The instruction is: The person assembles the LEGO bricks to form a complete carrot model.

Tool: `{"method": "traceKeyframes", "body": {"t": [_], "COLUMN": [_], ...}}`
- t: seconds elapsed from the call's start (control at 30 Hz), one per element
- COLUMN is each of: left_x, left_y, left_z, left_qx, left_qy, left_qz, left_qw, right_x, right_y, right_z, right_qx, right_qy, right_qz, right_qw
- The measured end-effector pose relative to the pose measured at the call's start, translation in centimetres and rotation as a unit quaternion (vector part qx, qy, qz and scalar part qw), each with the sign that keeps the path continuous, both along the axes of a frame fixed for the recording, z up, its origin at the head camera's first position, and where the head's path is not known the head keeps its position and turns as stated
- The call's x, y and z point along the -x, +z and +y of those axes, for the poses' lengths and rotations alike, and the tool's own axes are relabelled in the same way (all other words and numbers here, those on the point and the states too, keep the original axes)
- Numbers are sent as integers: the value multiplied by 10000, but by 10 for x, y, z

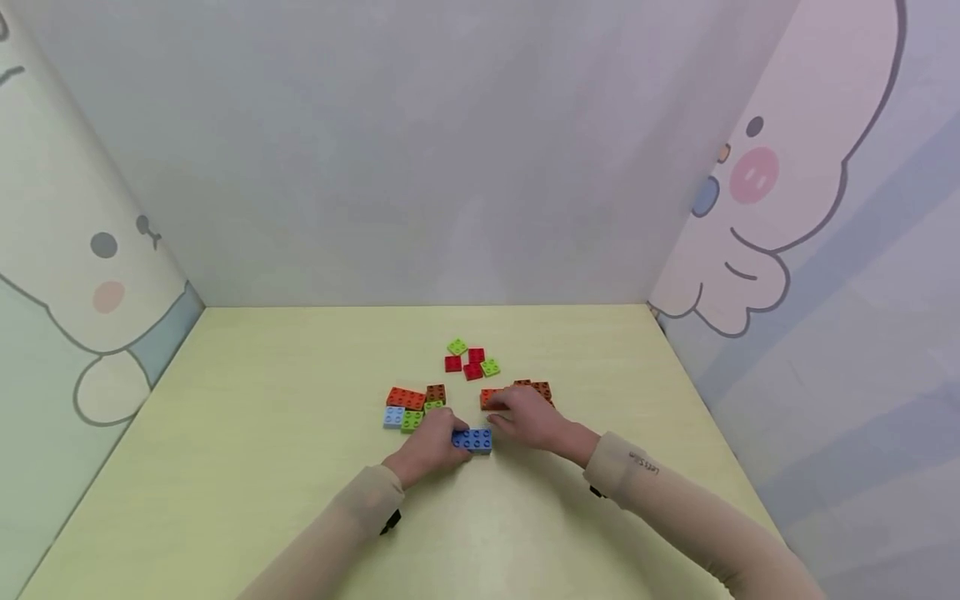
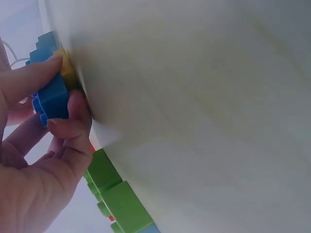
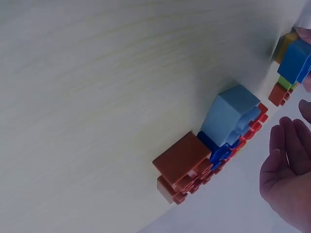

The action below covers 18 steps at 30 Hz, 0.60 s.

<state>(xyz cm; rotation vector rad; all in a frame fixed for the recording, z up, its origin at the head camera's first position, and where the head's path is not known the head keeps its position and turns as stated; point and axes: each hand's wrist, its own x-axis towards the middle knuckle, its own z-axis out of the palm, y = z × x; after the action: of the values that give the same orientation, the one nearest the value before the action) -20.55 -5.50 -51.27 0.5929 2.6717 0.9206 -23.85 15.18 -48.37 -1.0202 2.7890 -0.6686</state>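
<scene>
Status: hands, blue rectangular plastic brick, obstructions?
Left hand pinches blue rectangular plastic brick, yellow plastic brick beneath. Right hand empty, near its right end. Orange plastic brick close by right hand; nothing visibly blocking.

Blue brick (image 1: 472, 441) now, studs up, nearest of the whole spread, pinched in the left hand (image 1: 431, 446), and there's a yellow brick (image 2: 69, 70) right beneath it! Just farther and to the right, an orange-red brick (image 1: 491, 399), partly hidden by the right hand (image 1: 531, 418).
</scene>
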Motion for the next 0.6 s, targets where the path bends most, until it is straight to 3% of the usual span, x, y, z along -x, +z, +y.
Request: {"method": "traceKeyframes", "body": {"t": [0.2, 0.6], "left_x": [-2, -3], "left_y": [0, 2], "left_z": [-1, 0], "left_qx": [49, -9], "left_qy": [57, 96], "left_qz": [-56, -156], "left_qw": [10000, 9998], "right_x": [9, 20], "right_y": [-5, -16], "right_z": [3, -2], "right_qx": [-182, -626], "right_qy": [-478, -695], "right_qz": [293, 86], "right_qw": [9983, 9956]}}
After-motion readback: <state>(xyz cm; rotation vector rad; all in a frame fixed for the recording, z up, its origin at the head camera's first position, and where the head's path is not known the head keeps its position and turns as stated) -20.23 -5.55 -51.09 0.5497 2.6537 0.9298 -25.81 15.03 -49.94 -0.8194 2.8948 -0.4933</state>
